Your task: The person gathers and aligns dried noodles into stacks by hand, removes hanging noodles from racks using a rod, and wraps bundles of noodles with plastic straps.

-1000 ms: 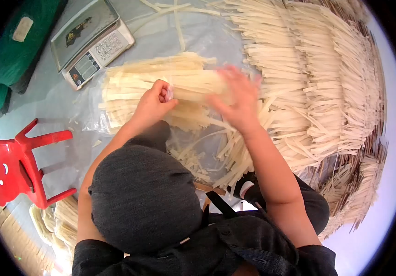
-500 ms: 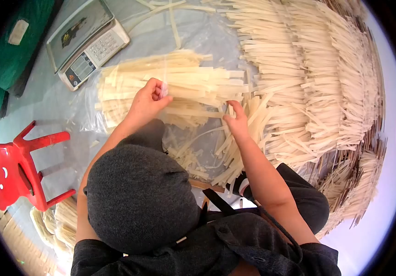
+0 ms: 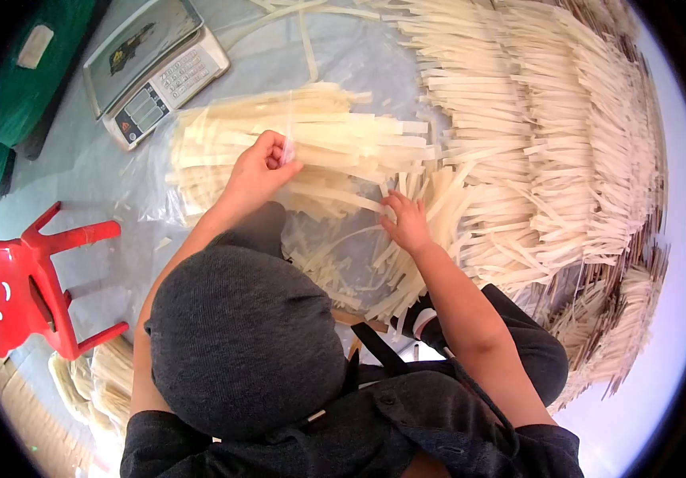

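A clear plastic bag [image 3: 160, 203] lies on the floor with a thick bundle of flat, pale yellow strips [image 3: 223, 151] in it, their ends sticking out to the right. My left hand [image 3: 266, 165] is closed on the edge of the bag, fingers curled around the gathered plastic above the bundle. To its right, my right hand [image 3: 408, 225] has its thumb and fingers apart. Its fingertips are at the end of one strip [image 3: 359, 201] slanting out of the bundle's lower side. Loose strips [image 3: 442, 199] lie just beyond this hand.
A digital scale [image 3: 169, 80] stands at upper left. Rows of stacked strips [image 3: 550, 143] fill the right side. A red plastic stool [image 3: 48, 279] stands at left, near green bundles [image 3: 32, 88]. Scraps [image 3: 319, 267] lie close to my legs.
My right hand has moved down and slightly left, from the protruding ends of the bundle to the end of a lower strip. My left hand keeps its hold on the bag.
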Tool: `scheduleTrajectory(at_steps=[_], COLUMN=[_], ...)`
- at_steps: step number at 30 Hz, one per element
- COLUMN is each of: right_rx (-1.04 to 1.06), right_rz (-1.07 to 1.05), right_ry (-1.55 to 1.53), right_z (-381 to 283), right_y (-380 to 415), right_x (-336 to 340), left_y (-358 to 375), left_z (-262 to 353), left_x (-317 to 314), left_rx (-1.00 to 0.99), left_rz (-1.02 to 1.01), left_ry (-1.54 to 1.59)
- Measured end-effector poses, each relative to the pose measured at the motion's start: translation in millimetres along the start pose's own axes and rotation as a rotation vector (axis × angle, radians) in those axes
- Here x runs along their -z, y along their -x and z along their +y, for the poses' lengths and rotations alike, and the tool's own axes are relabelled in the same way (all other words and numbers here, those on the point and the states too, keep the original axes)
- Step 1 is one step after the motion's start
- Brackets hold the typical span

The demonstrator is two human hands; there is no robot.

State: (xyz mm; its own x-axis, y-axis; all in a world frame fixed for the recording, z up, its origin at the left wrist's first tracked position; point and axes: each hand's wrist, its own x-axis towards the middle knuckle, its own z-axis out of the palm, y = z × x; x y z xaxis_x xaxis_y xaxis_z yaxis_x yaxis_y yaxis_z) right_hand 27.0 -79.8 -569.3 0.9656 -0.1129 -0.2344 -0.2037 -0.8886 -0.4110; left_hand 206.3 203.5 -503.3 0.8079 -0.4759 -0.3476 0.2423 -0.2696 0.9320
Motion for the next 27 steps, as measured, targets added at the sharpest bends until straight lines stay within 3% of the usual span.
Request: scheduleTrajectory(at_steps=[1,2,4,5,8,11,13,14,16,17,19,20,22,23,25,26,27], right_rx=[-0.027,-0.024,-0.137,-0.133,-0.136,-0.008,-0.193,-0.188,0.046,0.048,0.026,0.021,-0.539,-0.544,-1.008,-1.009,-0.819], right_rz=[-0.157,-0.16,-0.412,-0.423,-0.32,-0.172,-0.092,-0.097,-0.081,-0.084,0.126,0.125,0.158,0.164,0.161,0.166,0.035], right_ry=[-0.062,-0.066,-0.509,-0.512,-0.602,-0.542,-0.898,-0.907,-0.573,-0.573,0.088,0.097,-0.943,-0.94,-1.62,-1.622,-1.533], right_z=[3.3,6.4,-4.0,-10.8,-30.5,-76.2,-108.8,-108.7,-96.7,-85.0,-56.6,-48.9,-42.6,-40.1,-49.8,-60.0,-73.0], right_y=[-3.6,-3.4,-4.7,-6.1,-11.2,-33.7,-43.3,-43.8,-42.8,-37.0,-18.2,-13.2,-7.0,-7.0,-16.3,-17.9,-20.4], right_x=[2.9,7.9,31.0,37.5,53.4,51.5,44.6,44.4,49.8,50.0,39.9,31.5,21.5,18.7,15.7,10.1,2.7], left_y=[-0.4,-0.5,3.3,5.6,8.9,4.9,2.1,2.2,2.8,3.1,2.4,1.9,1.4,1.4,2.0,4.7,9.5], left_z=[0.1,1.5,6.2,10.0,17.1,18.7,14.0,12.0,9.3,6.3,1.3,1.7,5.6,5.0,7.0,11.4,22.6], left_x=[0.0,1.1,6.3,9.1,9.4,4.1,3.9,4.8,5.8,6.4,4.4,3.2,3.3,2.9,2.8,2.3,2.6], left_rx=[0.004,0.008,0.013,0.022,0.026,0.004,-0.014,-0.009,0.038,0.039,0.062,0.06,0.077,0.075,0.063,0.062,0.044], left_rz=[0.001,0.005,0.004,0.012,-0.007,-0.061,-0.058,-0.052,-0.05,-0.047,-0.025,-0.031,-0.024,-0.031,-0.001,-0.005,0.027], left_ry=[0.03,0.027,0.028,0.027,-0.018,-0.13,-0.075,-0.083,-0.018,-0.017,0.022,0.03,0.069,0.072,0.003,0.002,-0.061])
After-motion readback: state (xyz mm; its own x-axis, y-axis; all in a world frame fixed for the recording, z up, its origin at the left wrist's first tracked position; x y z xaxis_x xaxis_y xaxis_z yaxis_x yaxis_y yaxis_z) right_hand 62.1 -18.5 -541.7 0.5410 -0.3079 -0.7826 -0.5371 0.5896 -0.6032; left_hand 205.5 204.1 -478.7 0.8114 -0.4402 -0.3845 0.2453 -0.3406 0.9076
